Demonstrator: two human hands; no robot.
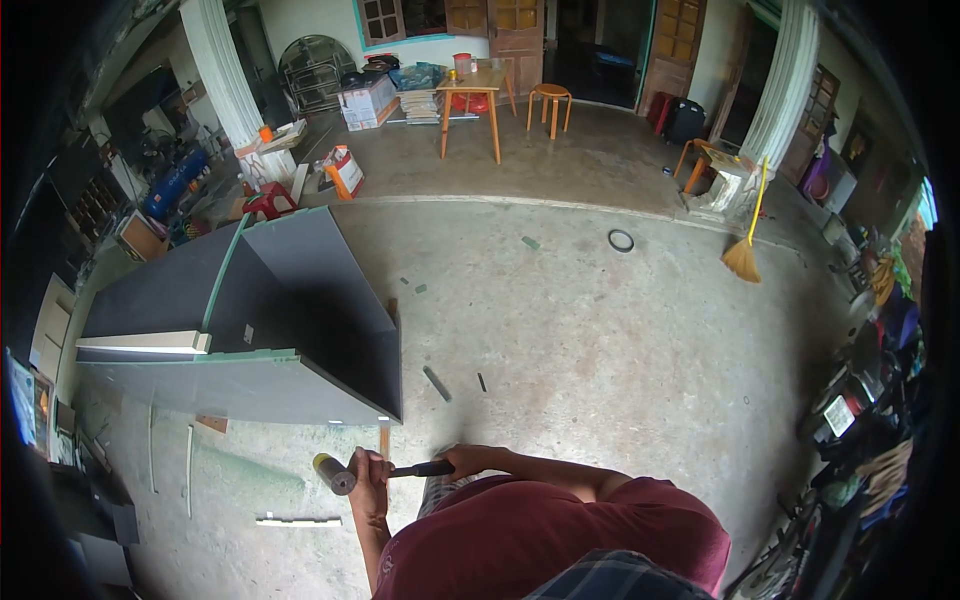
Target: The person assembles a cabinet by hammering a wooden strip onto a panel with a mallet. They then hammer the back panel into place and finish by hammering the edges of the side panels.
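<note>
I hold a mallet [341, 481] in front of my body, its thick head pointing left with a yellowish end. My left hand [370, 473] is closed around it close to the head. On the dark grip at the handle's far end, my right hand [461, 461] is closed too. Just ahead and to the left stands a box-like assembly of dark grey panels [230, 385] with green edges, open towards the upper right. A pale strip of wood [150, 343] lies across its left part. Neither hand touches the panels.
Small dark offcuts [437, 384] and a black ring [620, 240] lie on the concrete floor. A white strip [298, 521] is left of me. A broom [744, 258] leans by the right pillar. A raised step [520, 200] crosses ahead; a motorbike [840, 410] stands right.
</note>
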